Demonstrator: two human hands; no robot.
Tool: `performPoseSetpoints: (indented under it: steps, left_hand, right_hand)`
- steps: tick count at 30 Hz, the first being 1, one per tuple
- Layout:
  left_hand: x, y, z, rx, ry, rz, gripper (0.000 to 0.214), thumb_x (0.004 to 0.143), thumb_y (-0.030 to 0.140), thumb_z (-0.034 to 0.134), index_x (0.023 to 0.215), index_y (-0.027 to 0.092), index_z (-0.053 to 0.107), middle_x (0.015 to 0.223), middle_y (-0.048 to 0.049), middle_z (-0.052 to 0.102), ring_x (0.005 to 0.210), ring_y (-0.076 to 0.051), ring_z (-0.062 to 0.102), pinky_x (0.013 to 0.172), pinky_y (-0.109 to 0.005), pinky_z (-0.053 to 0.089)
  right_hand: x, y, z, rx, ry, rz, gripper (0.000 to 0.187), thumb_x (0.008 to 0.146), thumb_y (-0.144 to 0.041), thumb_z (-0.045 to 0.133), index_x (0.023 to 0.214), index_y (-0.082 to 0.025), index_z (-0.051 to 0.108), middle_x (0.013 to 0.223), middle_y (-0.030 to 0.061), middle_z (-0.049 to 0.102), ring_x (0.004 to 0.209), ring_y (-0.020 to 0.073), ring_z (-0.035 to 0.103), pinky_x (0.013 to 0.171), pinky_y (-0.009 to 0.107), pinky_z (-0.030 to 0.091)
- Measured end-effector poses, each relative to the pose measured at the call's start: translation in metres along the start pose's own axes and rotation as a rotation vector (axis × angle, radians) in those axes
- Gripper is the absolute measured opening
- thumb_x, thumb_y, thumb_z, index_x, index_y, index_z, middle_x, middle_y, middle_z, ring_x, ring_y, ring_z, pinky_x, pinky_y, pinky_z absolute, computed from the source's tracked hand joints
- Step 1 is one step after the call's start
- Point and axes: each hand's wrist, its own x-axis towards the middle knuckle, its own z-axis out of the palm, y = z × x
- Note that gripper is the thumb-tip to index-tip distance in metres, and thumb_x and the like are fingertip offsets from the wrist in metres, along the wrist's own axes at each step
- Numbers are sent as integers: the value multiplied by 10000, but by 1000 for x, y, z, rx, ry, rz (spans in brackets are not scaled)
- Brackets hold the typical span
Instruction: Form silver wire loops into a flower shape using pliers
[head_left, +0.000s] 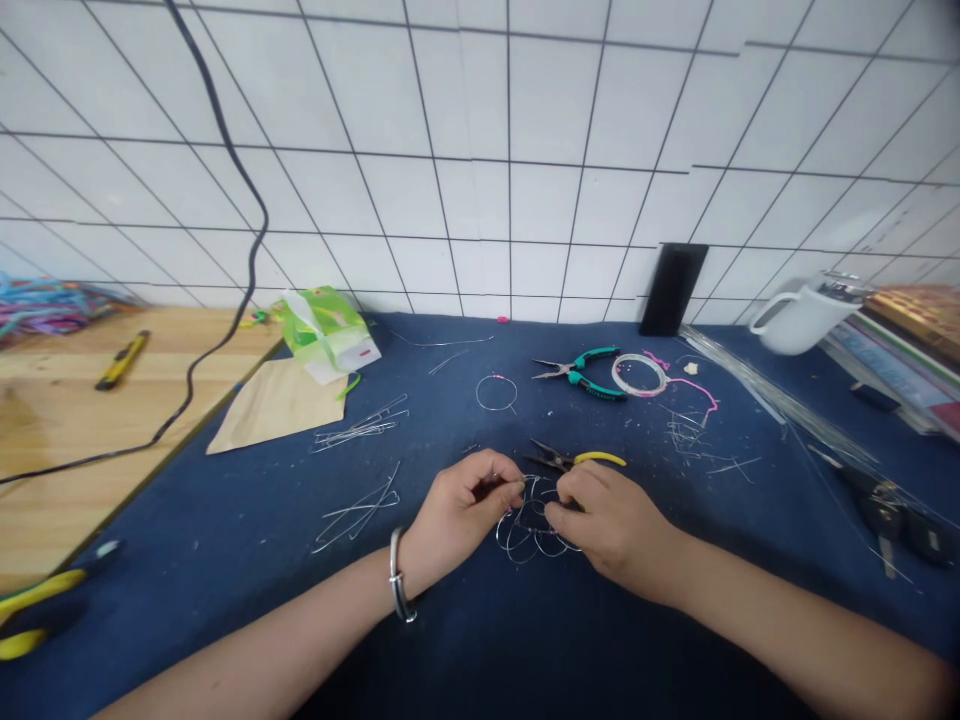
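Between both hands is a looped wire piece [523, 545], made of several thin silvery rings with small purple-pink bits on it. My left hand [474, 505] pinches its upper left edge between thumb and forefinger, a bangle on the wrist. Fingers curled, my right hand [606, 515] grips the right side of the same piece and hides part of it. Just beyond the hands lie yellow-handled pliers [561, 458], partly behind the right hand. Farther off rests a single wire ring [496, 393], with teal-handled pliers [585, 375] to its right.
Bent wires [360, 425] lie on the blue cloth [435, 640] at left, near a green-white packet [322, 330]. A white coil [639, 375], wire offcuts [686, 432], a black phone-like slab [673, 290] and a white mug [799, 312] stand or lie at right.
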Motion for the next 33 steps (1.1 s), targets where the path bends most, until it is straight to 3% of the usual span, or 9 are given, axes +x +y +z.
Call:
performPoseSetpoints:
  steps: [5, 9, 13, 17, 20, 26, 33]
  left_hand:
    - [0, 1, -1, 11, -21, -31, 61, 833, 214, 502, 841, 169, 542, 712, -10, 600, 639, -111, 545, 571, -232, 438]
    - [1, 2, -3, -9, -12, -38, 60, 834, 215, 498, 846, 167, 533, 714, -10, 601, 655, -116, 554, 584, -237, 445]
    - [2, 2, -3, -72, -27, -53, 69, 830, 222, 506, 862, 166, 528, 734, -17, 600, 647, -115, 557, 558, -231, 448]
    - [2, 2, -3, -117, -46, -83, 70, 828, 225, 511, 865, 167, 524, 697, -11, 595, 627, -115, 554, 542, -229, 458]
    - [3, 3, -3, -160, -49, -115, 68, 830, 227, 507, 863, 168, 519, 683, -11, 599, 614, -116, 550, 530, -229, 467]
    - [6, 4, -2, -162, -6, -146, 68, 828, 232, 514, 848, 167, 520, 689, -12, 604, 606, -115, 554, 537, -236, 471]
    - [4, 0, -1, -172, -6, -148, 53, 823, 211, 518, 859, 174, 508, 700, -8, 598, 628, -116, 558, 547, -233, 461]
  right_hand:
    - [-2, 8, 1, 97, -10, 15, 247, 842, -91, 381, 837, -199, 603, 788, 41, 484, 694, 140, 386, 602, 275, 352]
    - [-2, 9, 2, 351, 57, 124, 163, 846, -155, 437, 877, -192, 593, 818, 41, 502, 742, 134, 452, 661, 278, 401]
    - [1, 7, 1, 650, 149, 387, 96, 832, -193, 485, 835, -196, 581, 870, 33, 514, 774, 124, 504, 696, 270, 431]
    - [2, 7, 0, 923, 102, 675, 58, 824, -212, 490, 818, -204, 547, 787, -4, 518, 645, 96, 518, 598, 240, 436]
    - [1, 9, 1, 1091, 73, 810, 74, 820, -244, 497, 880, -209, 520, 718, -29, 502, 581, 84, 523, 531, 219, 426]
    - [3, 6, -4, 1179, 66, 817, 102, 788, -207, 517, 890, -199, 516, 754, -22, 514, 637, 81, 513, 584, 222, 443]
    - [3, 1, 4, 1077, 64, 738, 336, 705, -93, 532, 1015, -209, 473, 862, 2, 520, 704, 98, 512, 641, 252, 457]
